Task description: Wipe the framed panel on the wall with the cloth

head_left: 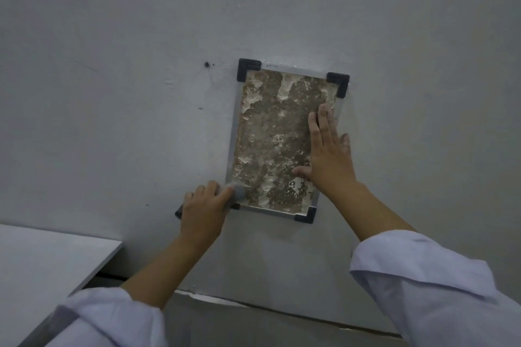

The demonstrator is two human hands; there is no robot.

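Observation:
A framed panel (pixel 270 132) hangs on the grey wall, with a metal rim, black corner pieces and a mottled brown and white surface. My left hand (pixel 204 210) grips a grey cloth (pixel 238 193) and holds it against the panel's lower left corner, covering that corner piece. My right hand (pixel 327 152) lies flat with straight fingers on the panel's right side, its thumb pointing left across the surface.
A white tabletop (pixel 42 267) juts in from the lower left, close under my left forearm. A small dark screw hole (pixel 206 64) marks the wall left of the panel. A seam runs along the wall's base (pixel 282 310).

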